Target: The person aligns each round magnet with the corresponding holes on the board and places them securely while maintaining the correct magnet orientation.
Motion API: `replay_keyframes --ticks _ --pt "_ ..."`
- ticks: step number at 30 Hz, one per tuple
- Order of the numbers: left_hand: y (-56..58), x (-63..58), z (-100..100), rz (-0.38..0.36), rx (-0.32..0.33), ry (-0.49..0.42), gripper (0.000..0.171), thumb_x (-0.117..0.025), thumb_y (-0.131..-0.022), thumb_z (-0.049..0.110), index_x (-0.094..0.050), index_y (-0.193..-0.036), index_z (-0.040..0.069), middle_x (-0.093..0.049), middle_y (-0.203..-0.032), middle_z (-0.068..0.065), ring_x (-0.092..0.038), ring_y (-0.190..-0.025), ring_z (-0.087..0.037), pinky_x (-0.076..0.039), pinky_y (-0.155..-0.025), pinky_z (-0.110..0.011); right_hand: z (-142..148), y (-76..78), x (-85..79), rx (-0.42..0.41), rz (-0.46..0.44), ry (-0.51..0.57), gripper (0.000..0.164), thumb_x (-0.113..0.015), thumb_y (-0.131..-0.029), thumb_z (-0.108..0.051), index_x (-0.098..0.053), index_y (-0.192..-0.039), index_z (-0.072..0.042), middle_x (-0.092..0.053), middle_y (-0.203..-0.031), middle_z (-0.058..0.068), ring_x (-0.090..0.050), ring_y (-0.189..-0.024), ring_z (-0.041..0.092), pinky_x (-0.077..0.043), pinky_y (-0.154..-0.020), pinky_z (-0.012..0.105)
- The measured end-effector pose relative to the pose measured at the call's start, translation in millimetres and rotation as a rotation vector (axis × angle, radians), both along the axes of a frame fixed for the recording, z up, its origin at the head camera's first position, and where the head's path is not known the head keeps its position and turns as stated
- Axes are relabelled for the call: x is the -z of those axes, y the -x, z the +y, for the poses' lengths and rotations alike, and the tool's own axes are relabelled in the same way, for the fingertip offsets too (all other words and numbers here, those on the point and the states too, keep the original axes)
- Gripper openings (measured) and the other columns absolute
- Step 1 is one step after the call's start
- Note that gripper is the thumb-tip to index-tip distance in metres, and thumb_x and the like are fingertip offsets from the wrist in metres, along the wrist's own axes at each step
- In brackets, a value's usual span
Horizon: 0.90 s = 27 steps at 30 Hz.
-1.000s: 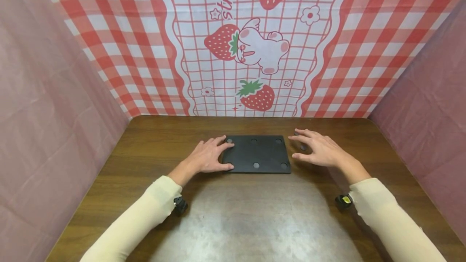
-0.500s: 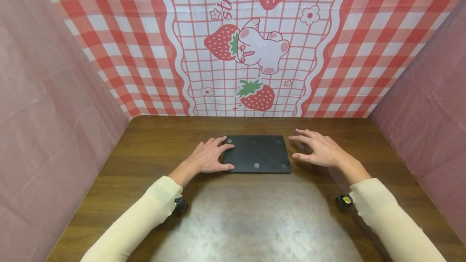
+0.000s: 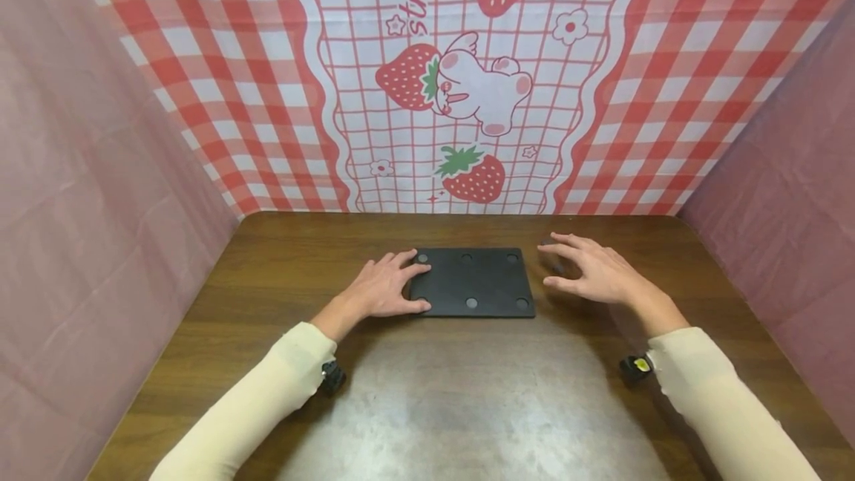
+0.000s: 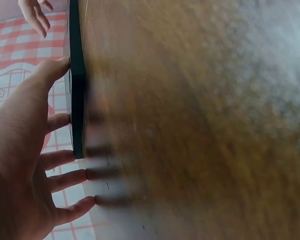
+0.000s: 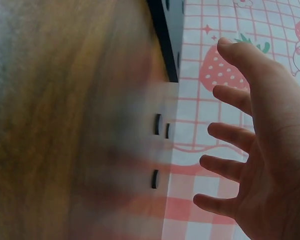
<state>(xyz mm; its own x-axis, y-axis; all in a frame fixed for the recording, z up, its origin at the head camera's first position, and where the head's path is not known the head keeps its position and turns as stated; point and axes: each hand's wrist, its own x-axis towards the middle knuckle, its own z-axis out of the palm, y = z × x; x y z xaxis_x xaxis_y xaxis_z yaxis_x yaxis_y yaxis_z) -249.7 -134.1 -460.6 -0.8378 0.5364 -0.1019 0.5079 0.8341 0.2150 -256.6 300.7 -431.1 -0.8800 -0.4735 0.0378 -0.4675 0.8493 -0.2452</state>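
Observation:
A flat black board (image 3: 467,282) with round spots along its long sides lies on the table. Some spots look lighter grey; whether they are filled or bare I cannot tell. My left hand (image 3: 384,286) rests at the board's left end, thumb and index finger touching its top, the other fingers spread. Past the board's right end, my right hand (image 3: 597,272) hovers with spread fingers and holds nothing. Below it, in the right wrist view, small black discs lie on the table: one disc (image 5: 158,124), a second disc (image 5: 167,131) and a third disc (image 5: 155,179). From the head, the hand mostly hides them.
The brown wooden table (image 3: 461,392) ends at a strawberry-print cloth (image 3: 467,80) hung behind it. Pink curtains stand on both sides, the left curtain (image 3: 100,206) and the right curtain (image 3: 781,154).
My right hand has shifted slightly to the right and away from the board. My left hand and the board stay where they were.

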Motion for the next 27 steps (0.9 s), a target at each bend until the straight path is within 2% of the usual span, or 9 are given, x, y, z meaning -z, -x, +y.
replay_keyframes --ticks 5,10,12,14,18,21,27 --pt "3.6 3.3 -1 -0.011 0.002 -0.008 0.083 -0.069 -0.101 0.071 -0.051 -0.171 0.031 -0.036 -0.185 -0.014 -0.045 -0.165 -0.044 -0.044 -0.123 -0.075 5 1.5 -4.9 0.004 0.017 0.007 0.07 -0.08 -0.102 -0.05 -0.061 -0.163 -0.021 -0.049 -0.176 0.023 -0.049 -0.157 0.055 -0.046 -0.113 0.081" --pt "18.0 27.5 -8 -0.024 -0.008 -0.075 0.09 -0.069 -0.094 0.083 -0.05 -0.17 0.039 -0.034 -0.187 -0.009 -0.043 -0.166 -0.043 -0.041 -0.123 -0.078 8 2.7 -5.6 -0.006 0.013 -0.009 0.071 -0.082 -0.101 -0.049 -0.061 -0.163 -0.021 -0.056 -0.169 0.023 -0.055 -0.152 0.053 -0.049 -0.111 0.079" --pt "22.2 33.5 -9 -0.025 -0.009 -0.089 0.091 -0.068 -0.093 0.087 -0.05 -0.17 0.042 -0.033 -0.187 -0.008 -0.042 -0.167 -0.043 -0.04 -0.124 -0.079 8 3.5 -4.5 -0.011 0.012 -0.017 0.071 -0.083 -0.1 -0.05 -0.062 -0.162 -0.02 -0.061 -0.164 0.022 -0.058 -0.148 0.05 -0.051 -0.11 0.078" --pt "20.6 30.1 -9 -0.015 0.0 -0.086 0.092 -0.067 -0.092 0.088 -0.05 -0.17 0.041 -0.034 -0.187 -0.009 -0.043 -0.166 -0.043 -0.041 -0.122 -0.079 8 4.1 -3.7 -0.015 0.008 -0.024 0.071 -0.083 -0.1 -0.051 -0.064 -0.16 -0.019 -0.064 -0.16 0.022 -0.061 -0.143 0.048 -0.053 -0.108 0.076" --pt "9.6 11.3 -5 -0.016 0.003 -0.062 0.088 -0.07 -0.096 0.079 -0.051 -0.17 0.034 -0.037 -0.185 -0.013 -0.045 -0.164 -0.045 -0.042 -0.122 -0.078 7 4.9 -1.0 -0.016 0.004 -0.04 0.071 -0.086 -0.098 -0.051 -0.066 -0.157 -0.017 -0.07 -0.152 0.02 -0.064 -0.135 0.044 -0.055 -0.103 0.072" --pt "3.7 3.3 -3 -0.015 -0.002 -0.034 0.086 -0.071 -0.099 0.072 -0.051 -0.171 0.031 -0.037 -0.184 -0.014 -0.045 -0.165 -0.044 -0.043 -0.122 -0.077 7 5.5 1.3 -0.004 0.006 -0.049 0.068 -0.088 -0.097 -0.048 -0.07 -0.154 -0.016 -0.073 -0.148 0.02 -0.064 -0.13 0.042 -0.056 -0.102 0.071" --pt "1.8 1.9 -1 -0.017 -0.014 -0.001 0.084 -0.07 -0.101 0.071 -0.048 -0.173 0.033 -0.034 -0.186 -0.011 -0.041 -0.167 -0.043 -0.041 -0.126 -0.073 6 8.4 5.8 0.01 0.024 -0.053 0.057 -0.089 -0.096 -0.043 -0.077 -0.145 -0.017 -0.077 -0.14 0.017 -0.065 -0.126 0.04 -0.055 -0.097 0.067"
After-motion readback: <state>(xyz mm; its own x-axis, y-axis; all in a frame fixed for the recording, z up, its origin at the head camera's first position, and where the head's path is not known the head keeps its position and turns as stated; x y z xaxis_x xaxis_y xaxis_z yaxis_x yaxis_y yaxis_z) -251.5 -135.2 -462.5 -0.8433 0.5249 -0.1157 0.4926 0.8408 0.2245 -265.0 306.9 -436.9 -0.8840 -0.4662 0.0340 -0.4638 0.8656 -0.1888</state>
